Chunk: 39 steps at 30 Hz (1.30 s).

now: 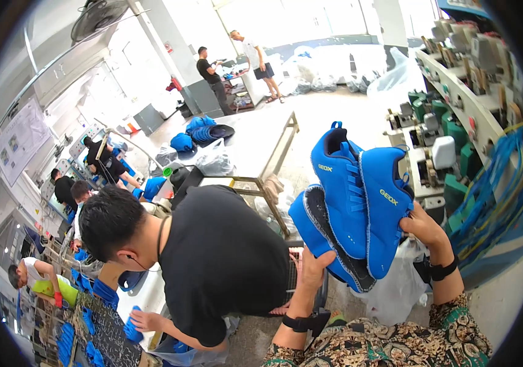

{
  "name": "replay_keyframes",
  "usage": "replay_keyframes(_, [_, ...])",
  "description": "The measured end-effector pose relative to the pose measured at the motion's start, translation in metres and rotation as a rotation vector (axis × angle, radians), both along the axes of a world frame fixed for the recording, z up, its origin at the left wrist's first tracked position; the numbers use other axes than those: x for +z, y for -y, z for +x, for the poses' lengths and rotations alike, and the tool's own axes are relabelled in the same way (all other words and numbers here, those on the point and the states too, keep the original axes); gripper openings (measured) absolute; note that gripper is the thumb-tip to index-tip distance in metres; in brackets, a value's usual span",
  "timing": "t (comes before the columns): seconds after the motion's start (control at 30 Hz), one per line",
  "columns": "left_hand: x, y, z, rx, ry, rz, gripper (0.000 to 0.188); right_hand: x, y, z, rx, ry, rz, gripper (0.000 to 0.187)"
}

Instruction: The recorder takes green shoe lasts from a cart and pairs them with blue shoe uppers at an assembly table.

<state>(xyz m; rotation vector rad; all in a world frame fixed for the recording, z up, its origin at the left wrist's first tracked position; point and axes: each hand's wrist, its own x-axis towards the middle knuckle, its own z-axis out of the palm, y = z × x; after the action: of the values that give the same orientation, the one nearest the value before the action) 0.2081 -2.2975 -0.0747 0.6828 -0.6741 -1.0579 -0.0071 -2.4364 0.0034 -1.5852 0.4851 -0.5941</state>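
Note:
Several blue shoe uppers (pixel 342 189) are bunched together in front of me, held up off any surface. They have pull loops at the heel, blue laces and pale lettering on the sides. One upper at the left of the bunch (pixel 306 227) shows its dark, open underside with a stitched pale edge. My left hand (pixel 316 269) grips the bunch from below at its lower left. On the right side, my right hand (pixel 423 225) pinches the rightmost upper near its heel. Some fingers of both hands are hidden behind the uppers.
A person in a black shirt (pixel 225 263) bends over a work surface close on my left. Beyond stands a table (pixel 255 165) with blue uppers (pixel 203 131) and a plastic bag (pixel 214 158). Machinery (pixel 451 134) and blue cords (pixel 500 189) line the right. Clear plastic bags (pixel 390 287) lie below my hands.

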Motion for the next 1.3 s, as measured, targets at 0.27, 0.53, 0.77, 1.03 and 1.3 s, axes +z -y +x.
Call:
replay_keyframes(0.27, [0.01,0.025,0.033,0.006,0.019,-0.002,0.06,0.013,0.035,0.044,0.049,-0.003,-0.048,0.084])
replay_keyframes(0.53, [0.008,0.064,0.056,0.2,0.004,0.046,0.065,0.016,0.103,0.096,0.159,-0.058,-0.114,0.086])
replay_keyframes(0.77, [-0.016,0.105,0.077,0.338,0.049,0.094,0.077,0.002,0.17,0.141,0.325,-0.076,-0.102,0.093])
replay_keyframes(1.03, [-0.042,0.128,0.087,0.36,0.038,0.183,0.072,-0.031,0.22,0.173,0.457,-0.091,-0.021,0.095])
replay_keyframes(1.3, [-0.049,0.148,0.083,0.36,-0.04,0.201,0.073,-0.043,0.238,0.178,0.474,-0.199,0.03,0.095])
